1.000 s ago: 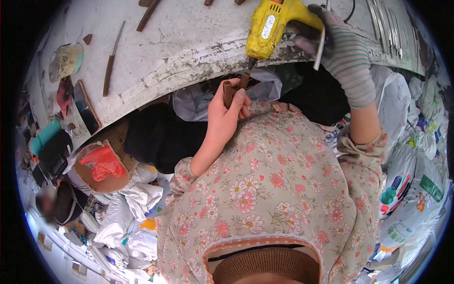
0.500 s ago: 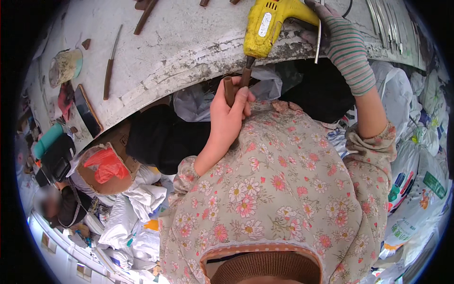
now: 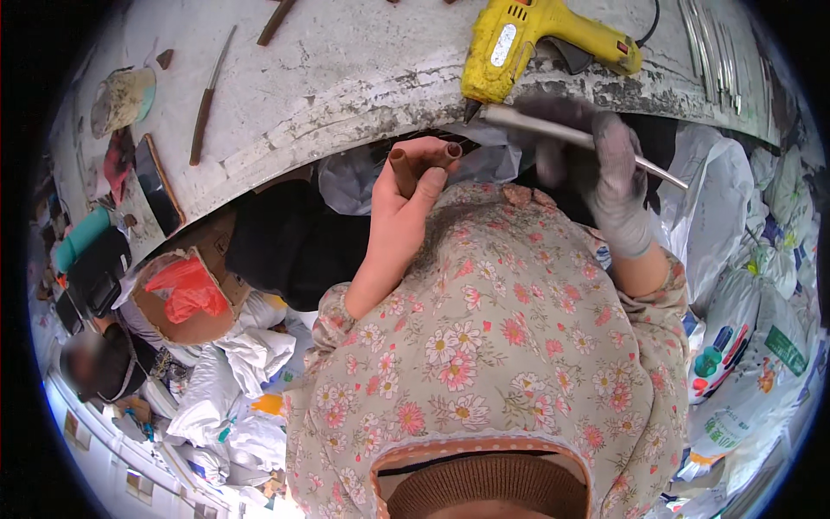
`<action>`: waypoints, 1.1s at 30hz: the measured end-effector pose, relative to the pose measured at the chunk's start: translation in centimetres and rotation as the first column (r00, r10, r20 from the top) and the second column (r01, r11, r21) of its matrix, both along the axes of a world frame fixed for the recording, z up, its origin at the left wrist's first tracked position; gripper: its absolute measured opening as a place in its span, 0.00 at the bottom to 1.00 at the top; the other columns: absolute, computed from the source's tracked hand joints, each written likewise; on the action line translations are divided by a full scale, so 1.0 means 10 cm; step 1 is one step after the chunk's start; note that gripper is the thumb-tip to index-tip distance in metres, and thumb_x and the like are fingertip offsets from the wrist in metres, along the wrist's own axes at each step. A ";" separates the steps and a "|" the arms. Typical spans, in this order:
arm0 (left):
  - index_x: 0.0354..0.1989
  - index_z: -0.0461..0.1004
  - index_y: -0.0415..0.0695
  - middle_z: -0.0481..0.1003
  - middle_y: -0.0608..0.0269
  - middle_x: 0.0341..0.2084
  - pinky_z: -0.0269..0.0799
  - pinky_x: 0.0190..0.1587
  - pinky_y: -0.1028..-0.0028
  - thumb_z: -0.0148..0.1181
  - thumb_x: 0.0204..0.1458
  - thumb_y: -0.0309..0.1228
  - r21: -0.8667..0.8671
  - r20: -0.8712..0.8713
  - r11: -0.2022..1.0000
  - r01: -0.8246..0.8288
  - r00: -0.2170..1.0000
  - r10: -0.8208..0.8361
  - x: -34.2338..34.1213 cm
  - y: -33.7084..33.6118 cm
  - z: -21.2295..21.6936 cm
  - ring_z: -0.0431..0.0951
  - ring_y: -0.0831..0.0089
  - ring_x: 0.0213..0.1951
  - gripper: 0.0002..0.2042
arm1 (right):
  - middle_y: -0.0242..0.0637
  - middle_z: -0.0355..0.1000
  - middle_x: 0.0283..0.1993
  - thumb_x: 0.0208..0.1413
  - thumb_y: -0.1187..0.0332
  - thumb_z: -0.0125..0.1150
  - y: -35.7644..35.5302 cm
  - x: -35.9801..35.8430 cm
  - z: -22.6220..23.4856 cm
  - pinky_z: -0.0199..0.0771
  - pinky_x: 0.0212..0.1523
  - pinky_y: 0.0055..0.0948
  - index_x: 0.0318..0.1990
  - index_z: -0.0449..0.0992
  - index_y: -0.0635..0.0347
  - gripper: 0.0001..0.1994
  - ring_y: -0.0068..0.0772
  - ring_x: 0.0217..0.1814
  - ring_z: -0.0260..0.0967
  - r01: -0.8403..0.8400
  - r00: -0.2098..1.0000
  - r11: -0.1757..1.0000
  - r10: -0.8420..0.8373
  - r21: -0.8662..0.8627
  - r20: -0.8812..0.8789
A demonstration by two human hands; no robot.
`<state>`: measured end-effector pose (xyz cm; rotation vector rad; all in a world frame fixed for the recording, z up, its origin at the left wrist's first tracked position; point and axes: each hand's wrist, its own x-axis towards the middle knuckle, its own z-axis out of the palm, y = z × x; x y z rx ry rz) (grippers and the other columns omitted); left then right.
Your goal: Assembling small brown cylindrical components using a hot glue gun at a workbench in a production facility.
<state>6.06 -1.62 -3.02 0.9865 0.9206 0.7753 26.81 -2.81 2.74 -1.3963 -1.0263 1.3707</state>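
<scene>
My bare left hand (image 3: 396, 221) is closed round two brown handle tubes. One handle tube (image 3: 403, 175) tilts up between thumb and palm; the other hollow tube (image 3: 451, 154) sticks out at the fingertips, its open end showing. My right hand (image 3: 618, 173), in a striped, dirt-darkened glove, grips a slim metal blade (image 3: 571, 134); motion blurs the fingers. The blade slants, its broader end toward my left hand and its thin end out to the right. Above both hands a yellow glue gun (image 3: 493, 65) lies at the table edge, nozzle pointing toward me, touched by neither hand.
On the worn white table (image 3: 320, 69) lie a brown-handled tool (image 3: 204, 117), a phone (image 3: 160, 190), a round tub (image 3: 121, 102) and several metal blades (image 3: 713, 56). A cardboard box (image 3: 220, 320) with a red bag stands left. Plastic bags (image 3: 743, 372) crowd the right. A person (image 3: 112, 363) is far left.
My right hand has left the glue gun and come down toward me, swinging the blade from upright to slanting. My left hand has drawn the tubes away from the nozzle, slightly left.
</scene>
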 end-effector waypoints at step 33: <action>0.42 0.67 0.35 0.72 0.63 0.23 0.65 0.22 0.83 0.49 0.55 0.30 -0.195 -0.192 0.980 0.022 0.980 -0.060 0.14 0.03 -0.07 0.69 0.84 0.20 0.11 | 0.51 0.64 0.44 0.38 0.59 0.65 0.57 0.55 -0.17 0.67 0.44 0.37 0.52 0.61 0.66 0.33 0.49 0.45 0.65 -0.108 0.097 0.990 0.101 -0.090 0.990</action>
